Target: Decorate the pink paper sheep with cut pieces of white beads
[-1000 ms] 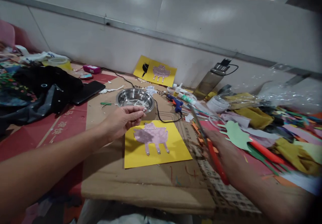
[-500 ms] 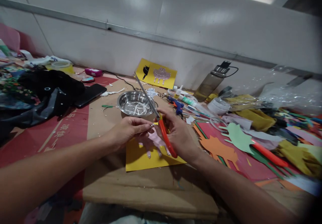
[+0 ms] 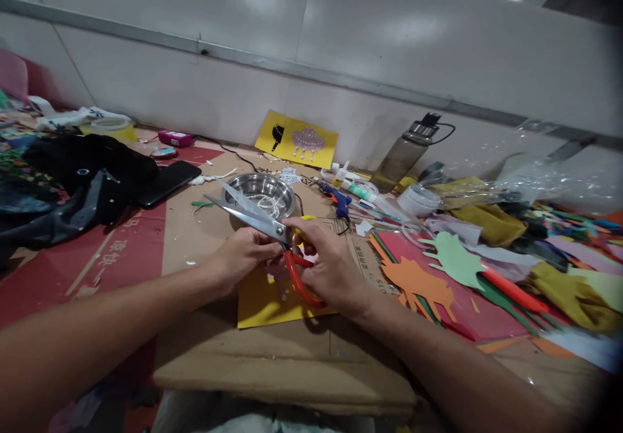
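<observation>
A metal rail crosses the pale, glossy wall (image 3: pixel 195 76).

- A craft workspace, by its look.
- Cardboard (image 3: pixel 195 348) covers the counter.
- Paper cutouts (image 3: pixel 421 284) and scraps crowd one side.
- A glue gun (image 3: pixel 337 199) lies near a decorated yellow card (image 3: pixel 296 139).
- Plain pale panels (image 3: pixel 160 82) stand behind.
</observation>
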A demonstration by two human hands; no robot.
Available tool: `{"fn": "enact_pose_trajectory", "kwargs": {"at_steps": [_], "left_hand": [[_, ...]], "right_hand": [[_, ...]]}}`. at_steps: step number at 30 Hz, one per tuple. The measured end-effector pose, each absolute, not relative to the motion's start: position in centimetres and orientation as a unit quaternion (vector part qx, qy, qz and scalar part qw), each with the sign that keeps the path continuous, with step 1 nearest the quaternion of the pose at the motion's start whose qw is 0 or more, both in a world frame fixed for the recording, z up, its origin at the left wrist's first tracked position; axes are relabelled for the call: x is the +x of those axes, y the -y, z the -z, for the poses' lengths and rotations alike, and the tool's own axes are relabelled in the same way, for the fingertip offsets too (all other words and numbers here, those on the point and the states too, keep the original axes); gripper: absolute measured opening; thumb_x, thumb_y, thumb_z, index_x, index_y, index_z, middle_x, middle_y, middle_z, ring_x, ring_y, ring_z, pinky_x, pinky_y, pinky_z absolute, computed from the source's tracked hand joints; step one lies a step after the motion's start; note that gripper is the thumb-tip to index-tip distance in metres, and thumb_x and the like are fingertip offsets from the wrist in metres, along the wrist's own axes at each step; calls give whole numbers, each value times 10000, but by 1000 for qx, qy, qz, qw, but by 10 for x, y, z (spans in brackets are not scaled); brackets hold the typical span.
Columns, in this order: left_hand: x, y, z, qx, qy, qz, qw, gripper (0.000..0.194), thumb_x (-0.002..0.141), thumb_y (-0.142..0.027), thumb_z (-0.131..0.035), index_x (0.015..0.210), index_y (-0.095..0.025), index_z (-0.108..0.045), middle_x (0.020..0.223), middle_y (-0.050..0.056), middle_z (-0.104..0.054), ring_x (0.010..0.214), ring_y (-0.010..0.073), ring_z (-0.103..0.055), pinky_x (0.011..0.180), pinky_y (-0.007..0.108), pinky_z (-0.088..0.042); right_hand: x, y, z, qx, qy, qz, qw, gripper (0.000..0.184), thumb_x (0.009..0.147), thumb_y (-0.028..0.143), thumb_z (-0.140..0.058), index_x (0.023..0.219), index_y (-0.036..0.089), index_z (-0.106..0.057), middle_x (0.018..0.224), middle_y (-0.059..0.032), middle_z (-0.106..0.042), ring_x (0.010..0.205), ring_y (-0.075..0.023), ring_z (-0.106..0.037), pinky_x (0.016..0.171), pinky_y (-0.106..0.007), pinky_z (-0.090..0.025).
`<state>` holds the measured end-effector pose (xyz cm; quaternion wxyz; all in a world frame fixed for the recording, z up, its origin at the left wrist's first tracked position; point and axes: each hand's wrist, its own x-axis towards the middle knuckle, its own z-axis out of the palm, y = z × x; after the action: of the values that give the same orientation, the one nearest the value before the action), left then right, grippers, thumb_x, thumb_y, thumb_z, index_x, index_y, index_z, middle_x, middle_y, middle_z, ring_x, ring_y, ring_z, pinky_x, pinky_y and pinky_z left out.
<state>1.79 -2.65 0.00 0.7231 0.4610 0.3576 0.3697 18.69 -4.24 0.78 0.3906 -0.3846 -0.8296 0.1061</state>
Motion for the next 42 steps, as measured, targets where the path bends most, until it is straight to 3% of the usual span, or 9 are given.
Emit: {"fn": "enact_pose_trajectory", "kwargs": {"at_steps": [5, 10, 18, 23, 29, 34, 42], "left_hand": [[21, 26, -1, 468, -340, -378, 723, 268, 605, -294, -797, 757, -142, -636, 650, 0, -616, 558, 117, -565, 575, 259, -457], [18, 28, -6, 502, -353, -366, 700, 281, 624, -335, -787, 722, -135, -616, 576, -17, -592, 525, 99, -537, 543, 229, -423], [12, 25, -18, 468, -342, -430, 692, 194, 690, -280, -737, 723, -130, -618, 653, -12, -590, 527, 57, -471, 517, 186, -372], [3, 17, -24, 427, -315, -491, 691, 165, 700, -231, -732, 735, -124, -611, 676, -4, -592, 556, 50, -499, 534, 163, -383], [1, 16, -25, 403, -332, -494, 695, 181, 683, -221, -737, 750, -133, -594, 633, -12, -598, 547, 60, -536, 539, 160, -406], [4, 19, -27, 404, -349, -486, 692, 208, 605, -131, -748, 700, -134, -563, 623, -24, -593, 565, 71, -559, 578, 181, -438], [7, 20, -24, 407, -332, -499, 690, 159, 597, -84, -712, 699, -123, -596, 672, -13, -614, 622, 85, -576, 652, 219, -466]], "right_hand": [[186, 46, -11, -403, 809, -136, 406, 488, 698, 135, -652, 1158, 232, -521, 829, -6, -575, 680, -131, -521, 596, -240, -446], [185, 49, -16, -430, 780, -176, 419, 479, 664, 193, -688, 1120, 224, -548, 808, 7, -585, 628, -117, -505, 564, -238, -431], [203, 49, -19, -427, 810, -125, 382, 499, 774, 181, -540, 1236, 283, -383, 1107, -57, -522, 915, -189, -540, 794, -351, -484], [212, 51, -21, -476, 829, -73, 284, 601, 777, 356, -599, 1282, 236, -295, 1125, -113, -455, 986, -261, -509, 844, -458, -461], [212, 48, -20, -479, 842, -96, 227, 637, 732, 476, -655, 1259, 228, -399, 1124, -115, -506, 972, -263, -527, 822, -422, -459], [211, 47, -20, -487, 838, -122, 214, 624, 723, 470, -672, 1251, 229, -444, 1086, -97, -546, 913, -236, -556, 789, -386, -466], [210, 48, -21, -471, 837, -164, 224, 591, 728, 420, -676, 1240, 225, -455, 1147, -105, -553, 970, -241, -558, 828, -387, -457]]}}
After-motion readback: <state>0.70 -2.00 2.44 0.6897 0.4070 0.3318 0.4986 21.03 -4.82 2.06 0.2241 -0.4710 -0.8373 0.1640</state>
